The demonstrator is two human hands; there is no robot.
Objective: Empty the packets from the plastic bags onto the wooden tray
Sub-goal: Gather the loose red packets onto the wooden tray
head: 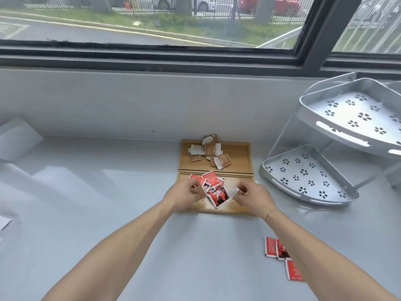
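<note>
— Pinching one brown packet (198,191) in my left hand (186,195), another (237,192) in my right hand (252,197); fingers closed on each.

— Location?

— Over the wooden tray's (238,208) near compartment, among red packets (213,187). More brown packets (213,152) lie in the far compartment; three red ones (280,255) lie on the counter (130,192).

— Handling?

— Judged light, thin, crinkly, possibly slick. Grip by an edge.

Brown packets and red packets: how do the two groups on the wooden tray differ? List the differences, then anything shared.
The brown packets fill the far compartment; the red packets fill the near one. Brown lie untouched; both hands reach among the red. Both are small, flat and heaped loosely on the wooden tray.
</note>
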